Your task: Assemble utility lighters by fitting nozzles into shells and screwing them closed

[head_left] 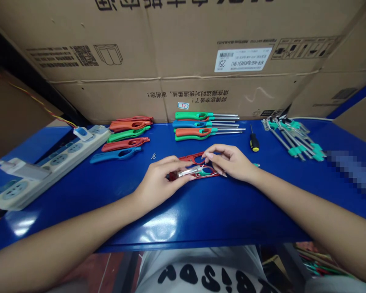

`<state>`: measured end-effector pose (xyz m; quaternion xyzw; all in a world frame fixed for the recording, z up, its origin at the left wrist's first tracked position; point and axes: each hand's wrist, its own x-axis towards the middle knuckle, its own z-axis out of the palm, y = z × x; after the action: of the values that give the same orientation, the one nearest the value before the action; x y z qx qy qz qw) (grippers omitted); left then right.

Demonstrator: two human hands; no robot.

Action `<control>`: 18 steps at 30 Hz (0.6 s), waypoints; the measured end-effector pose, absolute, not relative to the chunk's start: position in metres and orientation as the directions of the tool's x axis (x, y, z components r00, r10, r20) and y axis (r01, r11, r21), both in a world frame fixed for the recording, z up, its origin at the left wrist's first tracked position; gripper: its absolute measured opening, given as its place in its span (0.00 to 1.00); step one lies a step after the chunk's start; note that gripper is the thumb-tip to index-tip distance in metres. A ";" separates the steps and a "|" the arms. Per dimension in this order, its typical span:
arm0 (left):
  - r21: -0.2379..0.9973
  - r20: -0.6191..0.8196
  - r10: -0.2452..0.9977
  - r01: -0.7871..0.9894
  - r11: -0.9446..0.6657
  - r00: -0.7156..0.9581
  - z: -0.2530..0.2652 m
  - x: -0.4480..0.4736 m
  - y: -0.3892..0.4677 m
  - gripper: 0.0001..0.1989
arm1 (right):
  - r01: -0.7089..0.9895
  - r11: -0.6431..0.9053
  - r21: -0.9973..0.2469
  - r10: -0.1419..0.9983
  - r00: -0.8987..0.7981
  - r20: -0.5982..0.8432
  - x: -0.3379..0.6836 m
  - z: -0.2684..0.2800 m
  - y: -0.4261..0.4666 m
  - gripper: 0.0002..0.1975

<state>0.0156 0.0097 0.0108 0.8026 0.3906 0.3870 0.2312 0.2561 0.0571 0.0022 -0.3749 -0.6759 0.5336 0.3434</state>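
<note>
My left hand (160,177) grips the near red half-shell of a long-nosed lighter (214,175), with its fingers around the handle end. A clear fuel tank (189,171) and a green trigger (203,172) with thin wires lie in this shell. My right hand (232,160) is over the shell's other end with thumb and fingers drawn together. What those fingertips hold, if anything, is too small to make out. Just behind lies the other red half-shell (187,158), partly hidden by both hands. Several small screws (153,156) rest left of it on the blue table.
Empty coloured shells (126,133) lie at left beside a white power strip (64,158). Behind my hands are assembled lighters (201,124). A black-yellow screwdriver (254,140) and lighter inner parts with metal tubes (295,138) lie at right. A large carton (116,97) stands along the back.
</note>
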 end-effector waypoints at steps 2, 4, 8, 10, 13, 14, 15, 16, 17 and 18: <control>0.597 0.444 0.765 0.482 -0.641 0.467 0.016 0.011 0.010 0.11 | 0.155 0.154 -0.976 0.886 -0.459 0.067 0.259 0.001 0.060 0.23; 0.547 0.398 0.752 0.522 -0.655 0.526 0.018 0.009 0.011 0.09 | 0.165 0.155 -0.974 0.892 -0.447 0.066 0.261 0.001 0.062 0.23; 0.503 0.298 0.791 0.617 -0.605 0.534 0.018 0.009 0.012 0.06 | 0.152 0.151 -0.977 0.894 -0.443 0.070 0.261 0.002 0.062 0.21; 0.494 0.285 0.806 0.641 -0.587 0.519 0.017 0.009 0.012 0.05 | 0.143 0.144 -0.979 0.892 -0.448 0.066 0.260 0.002 0.062 0.21; 0.483 0.278 0.807 0.651 -0.586 0.521 0.018 0.009 0.013 0.04 | 0.140 0.135 -0.981 0.889 -0.454 0.057 0.260 0.002 0.062 0.20; 0.483 0.271 0.807 0.651 -0.586 0.525 0.018 0.008 0.014 0.04 | 0.141 0.133 -0.981 0.890 -0.453 0.056 0.261 0.002 0.062 0.20; 0.483 0.263 0.808 0.653 -0.584 0.528 0.018 0.008 0.014 0.04 | 0.143 0.132 -0.981 0.891 -0.451 0.055 0.261 0.002 0.062 0.20; 0.481 0.257 0.809 0.656 -0.582 0.529 0.018 0.007 0.015 0.03 | 0.146 0.131 -0.981 0.891 -0.450 0.052 0.261 0.002 0.062 0.20; 0.476 0.251 0.812 0.663 -0.578 0.528 0.018 0.007 0.015 0.03 | 0.150 0.130 -0.980 0.892 -0.449 0.050 0.261 0.003 0.062 0.19; 0.468 0.246 0.814 0.671 -0.575 0.526 0.019 0.006 0.015 0.03 | 0.151 0.128 -0.980 0.893 -0.448 0.047 0.261 0.003 0.062 0.19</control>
<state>0.0064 0.0150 0.0187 0.8587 0.4323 0.2239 0.1601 0.2611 0.0617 0.0029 -0.3926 -0.6647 0.5311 0.3493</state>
